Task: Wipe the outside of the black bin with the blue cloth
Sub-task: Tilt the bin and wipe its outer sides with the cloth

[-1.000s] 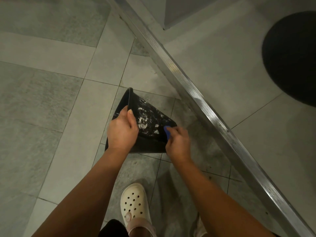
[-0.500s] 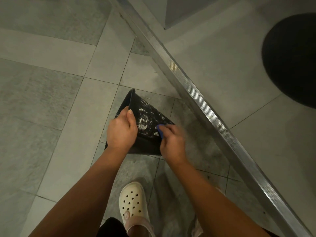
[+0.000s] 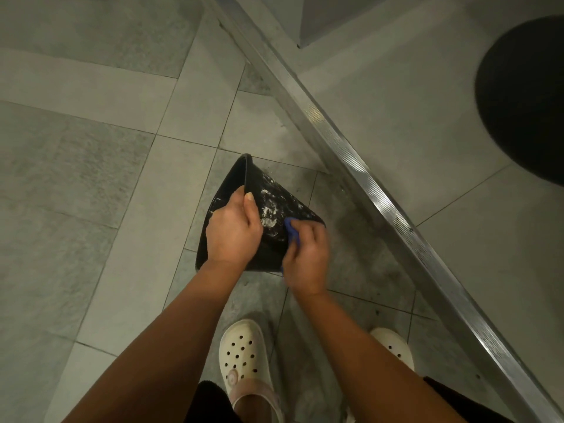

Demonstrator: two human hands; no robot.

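Left hand [image 3: 232,230] fingers clamp the tilted bin [image 3: 271,190] by its rim, thumb outside. Right hand [image 3: 306,254] fingers pinch the blue cloth [image 3: 291,230] against the bin's white-smeared side.

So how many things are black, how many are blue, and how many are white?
Black: 2, the black bin and a round dark mat
Blue: 1, the blue cloth
White: 2, the two clogs
Total: 5

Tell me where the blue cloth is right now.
In the head view, the blue cloth is bunched in the right hand, pressed against the black bin just right of the left hand.
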